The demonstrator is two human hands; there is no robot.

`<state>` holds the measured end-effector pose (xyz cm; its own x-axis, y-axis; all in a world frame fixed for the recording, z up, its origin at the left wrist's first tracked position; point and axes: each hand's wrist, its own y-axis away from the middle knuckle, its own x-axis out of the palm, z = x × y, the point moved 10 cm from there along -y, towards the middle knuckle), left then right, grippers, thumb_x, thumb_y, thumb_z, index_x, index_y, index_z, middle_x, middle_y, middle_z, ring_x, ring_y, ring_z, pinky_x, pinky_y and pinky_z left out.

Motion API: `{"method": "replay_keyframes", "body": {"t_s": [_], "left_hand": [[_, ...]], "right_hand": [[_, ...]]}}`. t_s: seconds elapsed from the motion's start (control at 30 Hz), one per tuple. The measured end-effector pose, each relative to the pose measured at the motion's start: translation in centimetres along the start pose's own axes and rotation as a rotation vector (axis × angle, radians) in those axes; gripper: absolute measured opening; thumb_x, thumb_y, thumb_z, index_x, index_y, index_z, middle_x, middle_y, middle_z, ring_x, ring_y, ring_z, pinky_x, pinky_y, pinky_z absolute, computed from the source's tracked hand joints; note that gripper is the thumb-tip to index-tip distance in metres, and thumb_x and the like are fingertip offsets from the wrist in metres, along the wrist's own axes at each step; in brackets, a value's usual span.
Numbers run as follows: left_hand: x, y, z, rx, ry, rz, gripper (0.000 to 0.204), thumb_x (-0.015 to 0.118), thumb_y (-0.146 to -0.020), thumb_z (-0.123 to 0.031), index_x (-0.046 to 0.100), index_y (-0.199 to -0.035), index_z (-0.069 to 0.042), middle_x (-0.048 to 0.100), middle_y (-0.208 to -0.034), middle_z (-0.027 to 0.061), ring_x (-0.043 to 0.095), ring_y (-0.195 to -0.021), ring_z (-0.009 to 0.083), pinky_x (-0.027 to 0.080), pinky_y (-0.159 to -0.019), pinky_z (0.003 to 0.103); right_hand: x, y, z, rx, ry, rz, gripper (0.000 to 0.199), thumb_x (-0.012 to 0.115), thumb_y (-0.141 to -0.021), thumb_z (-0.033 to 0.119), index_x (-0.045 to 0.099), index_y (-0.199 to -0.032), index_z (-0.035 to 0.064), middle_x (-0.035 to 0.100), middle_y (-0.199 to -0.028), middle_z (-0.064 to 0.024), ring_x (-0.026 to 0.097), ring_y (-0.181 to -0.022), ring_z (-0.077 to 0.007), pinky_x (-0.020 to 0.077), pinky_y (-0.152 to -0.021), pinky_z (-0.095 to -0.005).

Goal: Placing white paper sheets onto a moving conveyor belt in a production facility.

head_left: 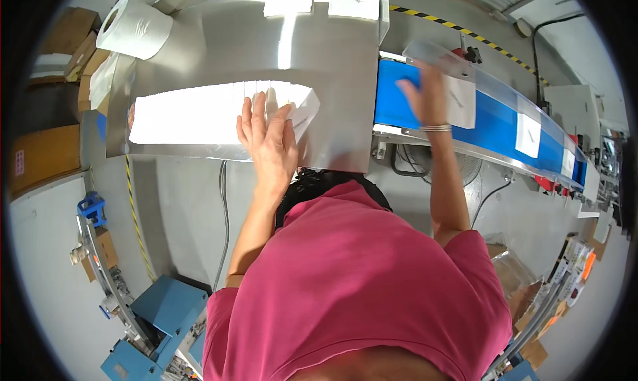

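Observation:
A long row of white, flat paper-like packets (193, 115) lies packed together on the steel table near its front edge. My left hand (267, 133) rests on the right end of this row, fingers stretched and spread. Just beside its fingertips, the end packet (306, 112) leans over with small print on it. Over the near end of the blue conveyor belt (392, 95) is my right hand (429, 98), smeared by motion, its thumb held apart from the fingers and nothing seen in it. Right next to it, a white packet (461, 103) lies on the belt.
More white packets (528, 135) sit farther along the belt, beside a clear guard (505, 88). White paper rolls (136, 28) stand at the table's far left. Two white sheets or packets (354, 0) lie at its far edge. A fan (458, 168) is under the conveyor.

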<state>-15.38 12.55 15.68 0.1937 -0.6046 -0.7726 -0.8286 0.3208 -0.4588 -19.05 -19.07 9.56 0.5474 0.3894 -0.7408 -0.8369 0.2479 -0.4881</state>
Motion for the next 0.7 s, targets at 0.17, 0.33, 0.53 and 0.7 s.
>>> {"method": "replay_keyframes", "body": {"t_s": [0.17,0.33,0.53,0.7], "left_hand": [[0.5,-0.4,-1.1,0.048,-0.025,0.107,0.032,0.064,-0.077,-0.003,0.068,-0.107,-0.013,0.042,-0.140,0.0162,0.027,-0.136,0.0406,0.016,-0.109,0.056],[-0.4,-0.4,0.1,-0.005,-0.047,0.044,0.045,0.065,-0.081,-0.007,0.055,-0.125,-0.009,0.035,-0.142,0.0220,0.026,-0.135,0.0432,0.019,-0.108,0.057],[-0.5,-0.2,1.8,-0.035,-0.003,0.026,0.032,0.061,-0.082,0.000,0.063,-0.113,-0.006,0.043,-0.137,0.0173,0.036,-0.128,0.0400,0.030,-0.104,0.051],[-0.7,-0.5,1.4,-0.038,-0.014,0.016,0.033,0.063,-0.079,-0.001,0.065,-0.110,-0.013,0.045,-0.137,0.0149,0.034,-0.132,0.0388,0.025,-0.107,0.052]], "right_hand": [[9.2,-0.9,14.6,-0.101,-0.672,0.676,0.054,0.075,-0.076,0.021,0.053,-0.125,0.0153,0.036,-0.140,-0.0116,0.039,-0.127,-0.0272,0.0416,-0.100,-0.0393],[12.6,2.1,10.2,0.354,-0.957,0.903,0.042,0.069,-0.086,0.016,0.052,-0.122,0.0050,0.057,-0.117,-0.0080,0.054,-0.109,-0.0152,0.0479,-0.088,-0.0294],[2.8,2.9,-7.9,0.643,-0.243,0.110,0.046,0.066,-0.085,0.040,0.055,-0.107,0.0002,0.065,-0.086,-0.0173,0.063,-0.078,-0.0323,0.0495,-0.071,-0.0386],[-2.8,0.7,-4.4,0.325,0.485,-0.098,0.055,0.075,-0.075,0.032,0.056,-0.119,0.0056,0.059,-0.116,-0.0178,0.056,-0.104,-0.0329,0.0451,-0.090,-0.0398]]}}
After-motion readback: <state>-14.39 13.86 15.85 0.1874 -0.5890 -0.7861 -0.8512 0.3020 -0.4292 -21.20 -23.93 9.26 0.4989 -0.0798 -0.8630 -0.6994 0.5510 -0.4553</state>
